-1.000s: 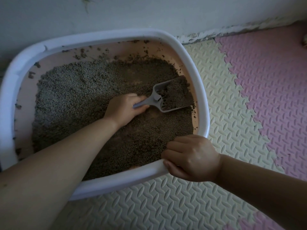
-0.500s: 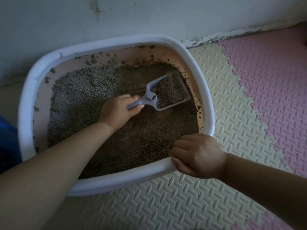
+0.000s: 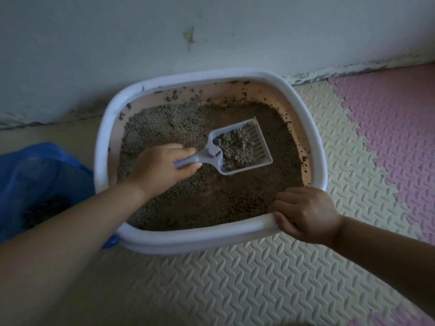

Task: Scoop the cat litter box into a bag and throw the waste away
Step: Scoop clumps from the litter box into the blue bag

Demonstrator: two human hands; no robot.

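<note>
Fingers (image 3: pixel 182 151) of left hand (image 3: pixel 160 169) curl round litter scoop (image 3: pixel 261 147) handle; right hand (image 3: pixel 306 214) clasps litter box (image 3: pixel 200 242) rim.
Load looks light, crumbly: carry level by the handle to blue bag (image 3: pixel 35 175) at nine o'clock.

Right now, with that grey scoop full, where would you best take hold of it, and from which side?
By the scoop's handle, from the left, the blue bag's side. The handle juts toward the lower left, where the left hand wraps it, while the slotted blade carries clumps and should probably stay level, so grip behind the load, not on it.
</note>
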